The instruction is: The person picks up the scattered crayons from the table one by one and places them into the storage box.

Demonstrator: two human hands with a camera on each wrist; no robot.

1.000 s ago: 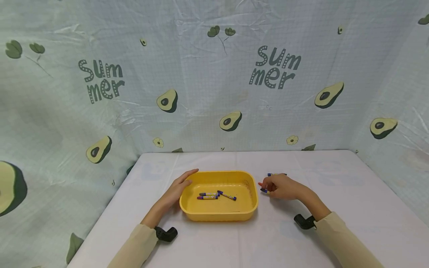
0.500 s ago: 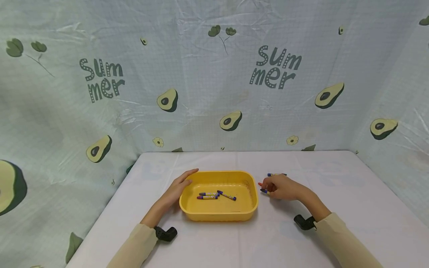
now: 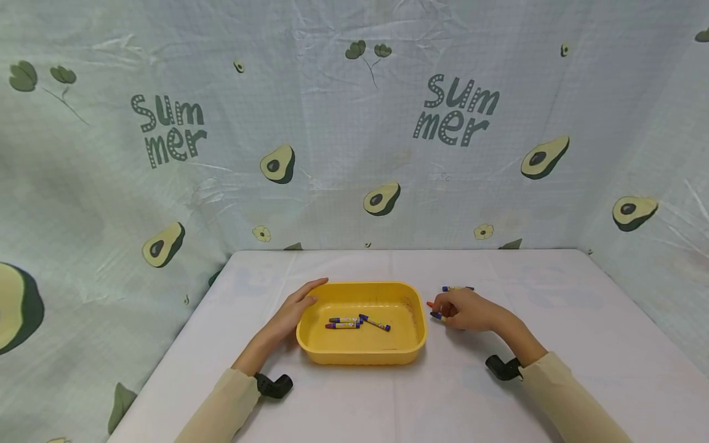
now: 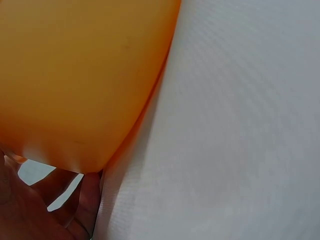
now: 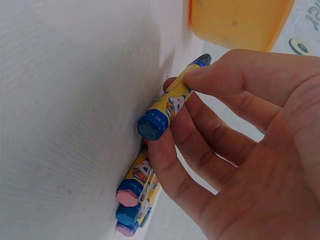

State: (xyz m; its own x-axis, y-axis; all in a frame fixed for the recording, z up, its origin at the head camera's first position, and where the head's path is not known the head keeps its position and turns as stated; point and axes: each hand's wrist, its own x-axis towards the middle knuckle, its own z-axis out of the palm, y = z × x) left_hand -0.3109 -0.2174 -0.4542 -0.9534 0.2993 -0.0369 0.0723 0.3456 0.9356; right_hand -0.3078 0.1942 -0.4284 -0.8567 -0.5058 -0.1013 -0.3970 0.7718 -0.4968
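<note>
A yellow tray (image 3: 362, 287) sits mid-table with three crayons (image 3: 344, 323) lying in it. My left hand (image 3: 311, 293) rests against the tray's left rim, fingers straight along the outside and thumb at the edge. The left wrist view shows only the tray's outer wall (image 4: 75, 75) and my fingers (image 4: 30, 210) beneath it. Just right of the tray, my right hand (image 3: 441, 311) pinches a blue crayon (image 5: 170, 105) between thumb and fingers, close to the tabletop. Several more crayons (image 5: 134, 187) lie on the table under that hand.
Another blue crayon (image 3: 456, 288) lies on the white table (image 3: 554, 320) behind my right hand. An avocado-print sheet (image 3: 354, 154) walls the table at the back and both sides. The tray's corner (image 5: 240, 20) shows beyond my right fingers.
</note>
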